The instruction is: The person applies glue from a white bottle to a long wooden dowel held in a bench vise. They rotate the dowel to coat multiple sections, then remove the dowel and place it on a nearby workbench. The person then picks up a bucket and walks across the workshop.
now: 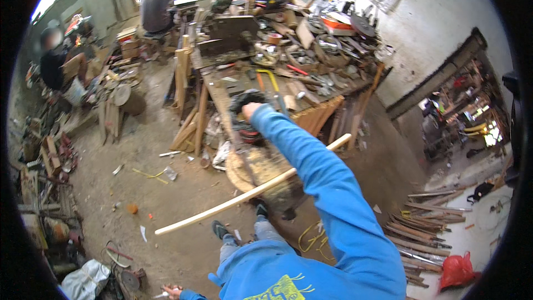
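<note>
My right arm, in a blue sleeve, stretches forward over the near end of the workbench (219, 91). Its hand, my right hand (251, 111), is closed at the top of a dark tool with a red part (247, 131); the tool's exact kind is unclear. Under this forearm a long, pale wooden strip (222, 209) crosses the bench's near end, its middle hidden by the sleeve. Low at the lower edge, my left hand (173, 291) is partly cut off. Its fingers are bent around something small and whitish that I cannot make out.
Tools and wood scraps pile on the bench, among them a yellow-framed hacksaw (272, 80). Two people sit farther back, one in a grey shirt (156, 6). Wooden strips (422, 236) and a red bag (458, 271) lie at right. Yellow cord (316, 241) is near my feet.
</note>
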A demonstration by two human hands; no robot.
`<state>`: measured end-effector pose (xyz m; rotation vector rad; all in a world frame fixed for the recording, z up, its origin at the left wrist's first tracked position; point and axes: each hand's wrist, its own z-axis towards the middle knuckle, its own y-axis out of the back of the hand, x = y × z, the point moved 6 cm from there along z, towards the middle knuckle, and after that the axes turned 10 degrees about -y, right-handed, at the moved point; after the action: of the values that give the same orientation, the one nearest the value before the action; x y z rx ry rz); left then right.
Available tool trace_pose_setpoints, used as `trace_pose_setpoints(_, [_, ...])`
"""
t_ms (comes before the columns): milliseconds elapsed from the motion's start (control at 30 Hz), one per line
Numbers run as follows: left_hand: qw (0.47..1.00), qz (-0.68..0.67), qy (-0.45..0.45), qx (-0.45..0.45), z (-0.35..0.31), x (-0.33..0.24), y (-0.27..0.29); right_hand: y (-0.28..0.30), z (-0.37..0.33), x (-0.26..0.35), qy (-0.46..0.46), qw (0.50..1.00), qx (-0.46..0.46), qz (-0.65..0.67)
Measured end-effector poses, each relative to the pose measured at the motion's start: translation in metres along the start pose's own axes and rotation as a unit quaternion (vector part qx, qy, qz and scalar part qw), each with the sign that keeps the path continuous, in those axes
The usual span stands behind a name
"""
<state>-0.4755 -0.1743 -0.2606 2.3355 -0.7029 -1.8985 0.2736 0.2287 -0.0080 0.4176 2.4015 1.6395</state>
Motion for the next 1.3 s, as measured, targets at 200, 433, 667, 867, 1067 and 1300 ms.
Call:
trace_pose_setpoints(200, [0.999,-0.019,-0.041,0.018,-0.062,0.027,-0.004,0.055,-0.038,-0.021,0.128,0.983,-0.038,0.129])
trace_pose_setpoints(433, [0.994,-0.033,-0.046,0.098,-0.132,-0.004,-0.046,0.072,-0.179,-0.196,0.162,0.918,-0.117,0.343])
trace_pose_setpoints(667, [0.99,-0.04,-0.074,0.115,-0.202,-0.046,-0.111,0.001,-0.246,-0.242,0.115,0.923,-0.238,0.28])
trace_pose_setpoints(867, [0.979,-0.045,-0.086,0.181,-0.219,-0.059,-0.125,-0.028,-0.241,-0.215,0.151,0.912,-0.245,0.292])
trace_pose_setpoints(1067, [0.98,-0.046,-0.108,0.158,-0.216,-0.039,-0.093,-0.012,-0.23,-0.331,0.036,0.926,-0.228,0.297])
trace_pose_setpoints(1300, [0.991,-0.006,-0.084,0.102,-0.227,-0.017,-0.06,-0.016,-0.22,-0.385,0.009,0.869,-0.144,0.473])
